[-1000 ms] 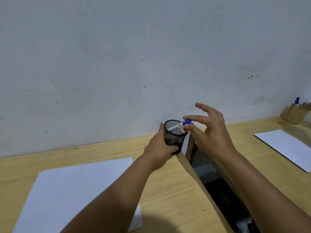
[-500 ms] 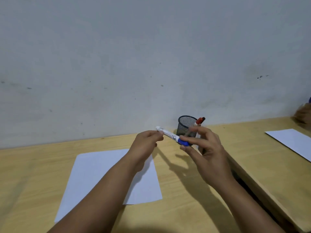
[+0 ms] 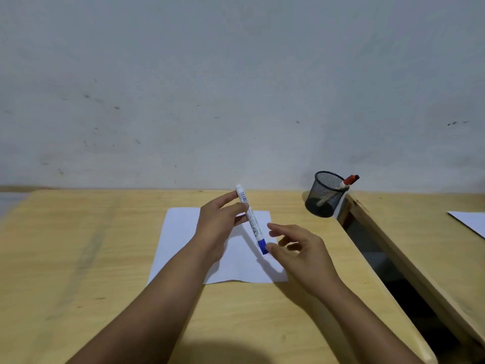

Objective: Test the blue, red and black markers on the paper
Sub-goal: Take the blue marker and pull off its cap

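My left hand (image 3: 219, 227) grips the white barrel of the blue marker (image 3: 251, 218), which slants over the white paper (image 3: 181, 232) with its blue cap pointing down and toward me. My right hand (image 3: 299, 252) is beside the cap with fingers spread; the thumb tip touches the blue cap. A black mesh pen cup (image 3: 325, 194) stands at the desk's far right corner with the red marker (image 3: 347, 181) leaning out of it. The black marker is not visible to me.
The wooden desk (image 3: 78, 258) meets a grey wall at the back. A dark gap (image 3: 388, 264) separates it from a second desk on the right, where another white sheet (image 3: 469, 220) lies at the frame edge.
The marker has come down over the paper, tilted with its cap toward me. My right hand has loosened from the cap end and spread its fingers. The view shifted, leaving the cup at the right.
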